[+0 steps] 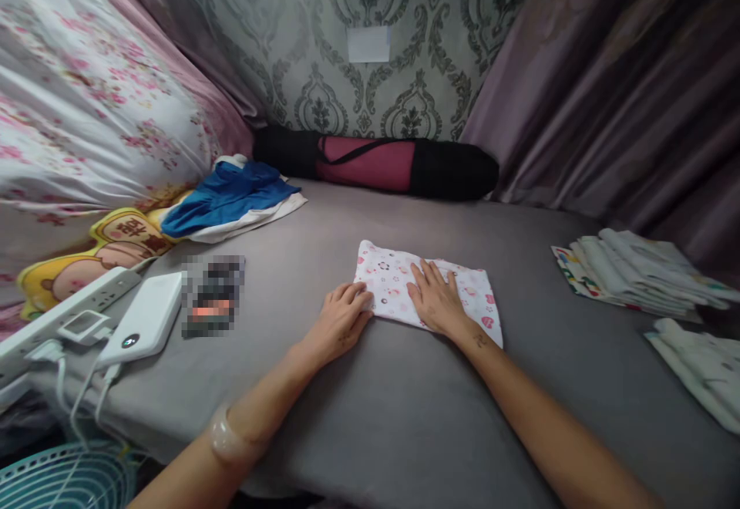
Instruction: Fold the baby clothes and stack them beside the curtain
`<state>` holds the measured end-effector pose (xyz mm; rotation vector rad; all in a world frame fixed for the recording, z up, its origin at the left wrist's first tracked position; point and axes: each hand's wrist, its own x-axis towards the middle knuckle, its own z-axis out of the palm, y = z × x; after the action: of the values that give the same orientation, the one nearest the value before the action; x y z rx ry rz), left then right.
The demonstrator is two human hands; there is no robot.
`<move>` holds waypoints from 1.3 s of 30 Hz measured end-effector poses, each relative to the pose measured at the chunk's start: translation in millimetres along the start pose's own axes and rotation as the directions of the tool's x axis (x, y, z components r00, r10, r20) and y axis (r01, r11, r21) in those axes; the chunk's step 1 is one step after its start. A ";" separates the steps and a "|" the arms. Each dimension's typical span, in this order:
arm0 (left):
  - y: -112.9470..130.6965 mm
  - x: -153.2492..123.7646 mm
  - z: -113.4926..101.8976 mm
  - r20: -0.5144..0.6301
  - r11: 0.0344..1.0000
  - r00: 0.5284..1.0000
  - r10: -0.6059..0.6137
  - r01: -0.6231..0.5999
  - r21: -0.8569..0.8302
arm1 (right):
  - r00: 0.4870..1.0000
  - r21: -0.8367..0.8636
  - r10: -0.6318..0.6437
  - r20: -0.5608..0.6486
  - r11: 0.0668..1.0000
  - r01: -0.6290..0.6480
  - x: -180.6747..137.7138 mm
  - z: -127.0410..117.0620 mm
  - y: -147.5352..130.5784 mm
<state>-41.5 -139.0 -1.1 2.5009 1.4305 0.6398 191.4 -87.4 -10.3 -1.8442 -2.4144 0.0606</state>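
The right hand [436, 301] lies flat, fingers spread, on a folded heart-print cloth [393, 287]; the left hand [345, 316] curls at its left edge, whether pinching I can't tell. The cloth sits mid-bed, with grey sheet [405, 409] all around it and down to the near edge. Well right stand folded cloths [636, 274]; left, a white power bank [144, 320], power strip [109, 294] and yellow cartoon pillow [119, 254], its character perhaps 福, blurred.

Damask wallpaper [370, 96] between mauve curtains [578, 69]
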 end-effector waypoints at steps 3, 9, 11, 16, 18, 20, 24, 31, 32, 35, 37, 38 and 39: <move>-3.2 -2.0 3.4 -0.047 1.000 0.999 0.021 -0.022 -0.016 | 0.998 0.035 0.021 0.064 0.999 -0.023 3.2 -10.7 -3.5; -6.4 -2.3 6.9 -0.113 0.997 0.993 0.033 -0.040 -0.065 | 0.999 0.097 -0.048 -0.002 0.994 0.048 24.5 -23.0 -36.7; -5.9 -3.0 5.8 -0.118 0.996 0.993 0.030 -0.039 -0.075 | 0.997 0.107 -0.066 -0.027 0.992 0.068 31.1 -15.2 -46.5; -5.8 -3.5 3.4 -0.112 0.995 0.993 0.022 -0.033 -0.093 | 0.999 0.106 -0.053 -0.003 0.993 0.053 36.3 3.9 -50.8; -7.3 -3.3 3.7 -0.119 0.994 0.993 0.017 -0.030 -0.105 | 0.998 0.116 -0.055 0.031 0.992 0.051 37.4 0.9 -50.0; -9.0 -2.9 4.0 -0.130 0.993 0.992 0.009 -0.024 -0.120 | 0.996 0.134 -0.055 0.066 0.990 0.046 41.1 -6.8 -52.9; -12.7 -2.2 4.0 -0.166 0.989 0.986 -0.025 0.000 -0.147 | 0.996 0.158 -0.092 0.013 0.984 0.089 57.0 -15.2 -70.9; -24.9 -0.9 4.6 -0.307 0.975 0.941 -0.143 0.082 -0.205 | 0.990 0.167 -0.134 0.031 0.978 0.127 79.8 5.2 -87.7; -26.6 -0.8 4.1 -0.321 0.970 0.930 -0.180 0.115 -0.212 | 0.990 0.170 -0.134 0.044 0.978 0.124 79.8 5.2 -87.3; -29.8 -0.7 1.6 -0.365 0.946 0.882 -0.298 0.221 -0.238 | 0.986 0.175 -0.158 0.060 0.974 0.146 73.8 1.3 -88.5; -30.5 -0.5 -0.4 -0.385 0.928 0.853 -0.353 0.267 -0.259 | 0.982 0.159 -0.190 -0.007 0.969 0.188 66.0 0.1 -93.0; -30.6 -0.4 -1.2 -0.393 0.922 0.841 -0.371 0.281 -0.268 | 0.978 0.147 -0.204 -0.047 0.967 0.208 61.8 0.7 -96.0; -30.6 -0.4 -1.9 -0.399 0.917 0.833 -0.383 0.290 -0.275 | 0.974 0.135 -0.213 -0.078 0.966 0.222 57.8 1.8 -99.0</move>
<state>-66.2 -123.6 -10.8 1.9427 1.7932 1.2695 81.2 -57.8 0.5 -1.4901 -2.4805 0.1515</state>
